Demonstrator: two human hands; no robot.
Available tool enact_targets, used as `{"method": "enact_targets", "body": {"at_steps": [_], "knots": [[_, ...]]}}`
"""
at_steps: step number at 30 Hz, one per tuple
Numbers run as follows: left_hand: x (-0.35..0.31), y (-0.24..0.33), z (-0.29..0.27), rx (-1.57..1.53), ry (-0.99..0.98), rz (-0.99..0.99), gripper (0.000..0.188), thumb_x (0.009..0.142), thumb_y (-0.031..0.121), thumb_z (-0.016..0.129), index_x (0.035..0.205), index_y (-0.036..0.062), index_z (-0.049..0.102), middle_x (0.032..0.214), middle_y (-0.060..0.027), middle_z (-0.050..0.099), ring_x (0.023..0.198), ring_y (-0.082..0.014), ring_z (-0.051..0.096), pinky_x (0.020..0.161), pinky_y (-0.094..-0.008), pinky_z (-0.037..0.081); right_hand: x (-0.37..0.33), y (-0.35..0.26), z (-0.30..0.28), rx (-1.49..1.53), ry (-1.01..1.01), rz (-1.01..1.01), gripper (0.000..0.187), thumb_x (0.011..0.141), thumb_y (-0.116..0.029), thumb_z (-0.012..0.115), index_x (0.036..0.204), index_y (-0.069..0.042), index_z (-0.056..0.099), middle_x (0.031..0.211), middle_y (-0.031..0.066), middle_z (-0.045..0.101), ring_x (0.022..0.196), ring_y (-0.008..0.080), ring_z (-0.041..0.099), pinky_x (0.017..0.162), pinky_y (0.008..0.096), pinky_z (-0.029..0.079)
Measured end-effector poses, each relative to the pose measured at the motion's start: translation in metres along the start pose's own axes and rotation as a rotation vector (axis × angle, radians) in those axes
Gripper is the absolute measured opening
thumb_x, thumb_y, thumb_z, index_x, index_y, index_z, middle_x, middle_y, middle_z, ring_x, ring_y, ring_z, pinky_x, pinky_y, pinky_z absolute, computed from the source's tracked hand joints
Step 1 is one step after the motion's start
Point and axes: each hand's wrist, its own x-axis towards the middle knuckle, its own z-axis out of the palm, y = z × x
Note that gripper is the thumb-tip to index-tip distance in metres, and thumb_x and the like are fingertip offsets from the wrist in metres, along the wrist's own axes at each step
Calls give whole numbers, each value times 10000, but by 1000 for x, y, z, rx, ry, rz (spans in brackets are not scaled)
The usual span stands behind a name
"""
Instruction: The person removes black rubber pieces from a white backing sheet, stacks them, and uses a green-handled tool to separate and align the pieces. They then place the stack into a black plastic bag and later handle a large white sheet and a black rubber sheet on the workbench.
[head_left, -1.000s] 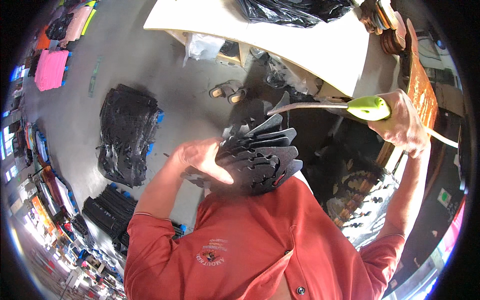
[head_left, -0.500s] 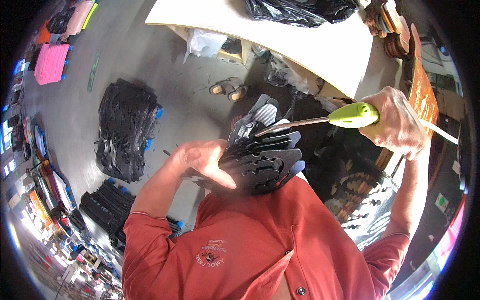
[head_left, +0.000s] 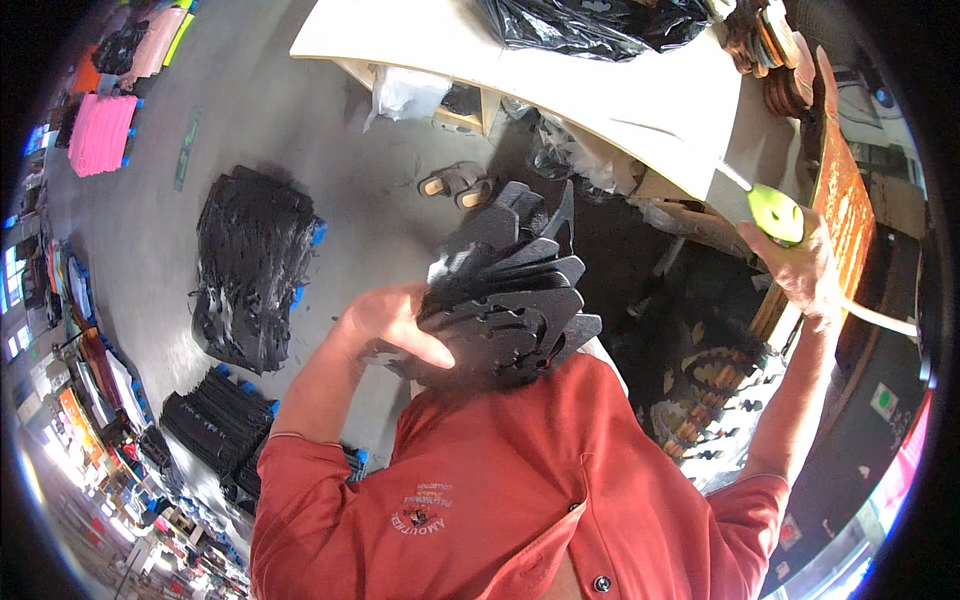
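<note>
Sheets (head_left: 495, 325), black, thin, stacked, fanned apart, round-ended, curvily cut through

Decent gap to reach through between the black sheets (head_left: 500, 335) and green-handled tool (head_left: 774, 212), but the tabletop (head_left: 640, 100) blocks up front and a brown board (head_left: 846, 195) walls off the right.

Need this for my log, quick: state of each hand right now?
Left hand: closed on the stack of black cut sheets, thumb on top, fingers hidden.
Right hand: closed around the green-handled tool.
</note>
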Motion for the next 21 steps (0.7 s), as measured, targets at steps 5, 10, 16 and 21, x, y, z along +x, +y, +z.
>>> {"method": "enact_targets", "body": {"at_steps": [5,10,16,21], "knots": [[-11,-3,-10,-64,89,94,901,625,37,915,1434,-55,530,1376,-147,641,1260,-249,599,1115,-393,458,-13,36,40,-474,-118,5,376,894,-291,776,1163,-31,734,1058,173,746,1006,326,727,907,434,567],[-4,6,-3,-214,66,139,888,566,-17,879,1388,-89,548,1330,-170,662,1214,-269,642,1079,-400,505,-6,-5,95,558,-52,-145,478,1009,-399,674,1251,13,681,1119,100,704,1135,248,657,1000,387,494],[12,6,21,-320,-19,121,886,619,-42,806,1448,-81,493,1379,-171,634,1271,-299,620,1118,-409,482,-9,-74,160,1284,41,-47,239,1065,-263,619,1023,-30,656,906,0,634,844,95,562,827,270,459],[13,-8,31,-325,-97,204,875,679,41,802,1484,-54,471,1444,-167,591,1344,-303,563,1153,-434,445,-42,-94,185,1366,147,189,207,1083,-233,595,1039,-43,667,915,-40,649,809,30,545,741,216,451]]}}
